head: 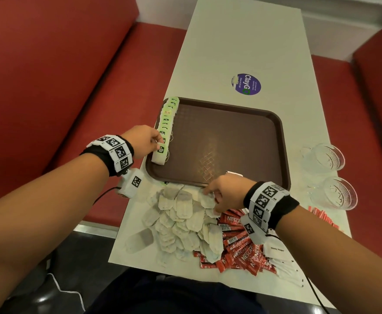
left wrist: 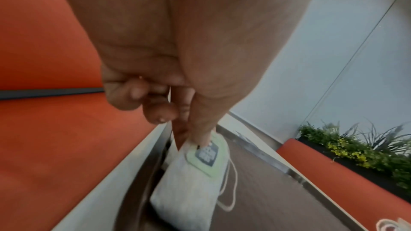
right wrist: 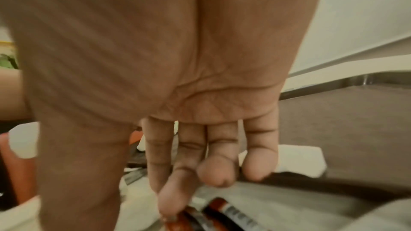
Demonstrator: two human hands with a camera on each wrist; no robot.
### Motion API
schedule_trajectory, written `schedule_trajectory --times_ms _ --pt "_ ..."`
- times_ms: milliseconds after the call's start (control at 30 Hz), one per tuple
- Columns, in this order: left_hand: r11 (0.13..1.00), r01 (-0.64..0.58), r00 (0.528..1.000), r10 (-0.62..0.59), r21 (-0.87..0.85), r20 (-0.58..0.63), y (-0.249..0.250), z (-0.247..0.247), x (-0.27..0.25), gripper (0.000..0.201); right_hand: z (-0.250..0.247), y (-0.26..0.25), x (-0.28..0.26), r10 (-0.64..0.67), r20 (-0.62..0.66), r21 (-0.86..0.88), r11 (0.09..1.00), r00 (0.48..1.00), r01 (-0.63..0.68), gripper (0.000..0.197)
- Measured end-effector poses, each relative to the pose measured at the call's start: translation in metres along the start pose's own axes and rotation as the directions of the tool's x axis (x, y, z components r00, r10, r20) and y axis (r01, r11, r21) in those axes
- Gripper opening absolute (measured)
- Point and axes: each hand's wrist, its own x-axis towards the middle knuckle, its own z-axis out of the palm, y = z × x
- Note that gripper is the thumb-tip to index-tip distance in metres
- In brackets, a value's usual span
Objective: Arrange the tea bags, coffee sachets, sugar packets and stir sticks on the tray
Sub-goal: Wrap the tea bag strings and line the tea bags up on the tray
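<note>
Head view: left hand grip pinched on tea bag at tray 9 o'clock edge, bag's long axis along tea-bag row running toward 12; right hand nearer loose tea-bag pile at tray's 6 o'clock on surface, fingers relaxed, holding nothing; coffee sachets, sugar packets off tray; tray holds only row.

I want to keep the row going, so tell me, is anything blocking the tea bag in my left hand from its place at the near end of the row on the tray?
Nothing visible blocks it. The left hand pinches the tea bag by its tag, already over the tray at the row of tea bags, near end.
</note>
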Motion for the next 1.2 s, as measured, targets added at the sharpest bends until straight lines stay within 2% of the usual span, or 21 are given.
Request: schedule_trajectory --times_ms 100,167,300,467,567,667,733,800,933,1033,1133,1200 --pt "0.998 0.055 0.994 -0.051 0.042 -0.098 0.004 0.001 0.006 0.005 0.004 0.000 -0.001 -0.020 -0.022 -0.054 0.998 1.000 0.019 0.059" --pt "0.993 0.093 0.988 -0.084 0.067 -0.127 0.003 0.002 0.009 0.006 0.008 -0.001 0.000 -0.034 -0.048 -0.106 0.994 0.998 0.029 0.052" --pt "0.980 0.069 0.979 -0.031 0.186 -0.200 0.008 0.011 0.010 0.027 0.016 -0.001 0.001 -0.021 -0.124 -0.118 0.993 0.992 0.006 0.035" --pt "0.961 0.018 0.999 -0.006 0.275 -0.044 0.015 0.021 0.005 0.033 0.021 0.001 0.000 -0.010 -0.173 -0.047 0.999 0.985 0.002 0.025" --pt "0.967 0.004 0.998 0.013 0.253 -0.066 0.022 0.020 -0.001 0.027 0.018 0.005 -0.001 -0.024 -0.219 -0.008 1.000 0.975 0.023 0.017" --pt "0.981 -0.112 0.986 0.130 0.158 -0.108 0.039 0.021 -0.017 0.022 0.016 0.007 -0.006 -0.023 -0.276 0.033 0.999 0.961 0.033 0.015" --pt "0.966 -0.234 0.969 0.241 0.105 -0.061 0.054 0.025 -0.032 0.016 0.014 0.007 -0.010 -0.029 -0.313 0.051 0.998 0.949 0.047 0.013" --pt "0.937 -0.340 0.940 0.339 0.086 0.020 0.070 0.031 -0.046 0.012 0.012 0.008 -0.014 -0.017 -0.342 0.072 0.996 0.940 0.045 0.021" --pt "0.869 -0.476 0.873 0.449 0.133 0.193 0.105 0.052 -0.065 0.016 0.010 0.014 -0.022 0.040 -0.441 0.178 0.983 0.897 0.043 0.017" --pt "0.815 -0.526 0.839 0.450 0.244 0.307 0.127 0.074 -0.072 0.025 0.011 0.018 -0.029 0.122 -0.494 0.302 0.953 0.861 0.038 0.025" --pt "0.771 -0.510 0.852 0.394 0.381 0.343 0.141 0.092 -0.074 0.043 0.013 0.023 -0.036 0.199 -0.498 0.414 0.910 0.844 0.030 0.018" --pt "0.751 -0.496 0.863 0.371 0.437 0.341 0.147 0.097 -0.074 0.051 0.015 0.026 -0.040 0.224 -0.505 0.443 0.896 0.833 0.028 0.022"
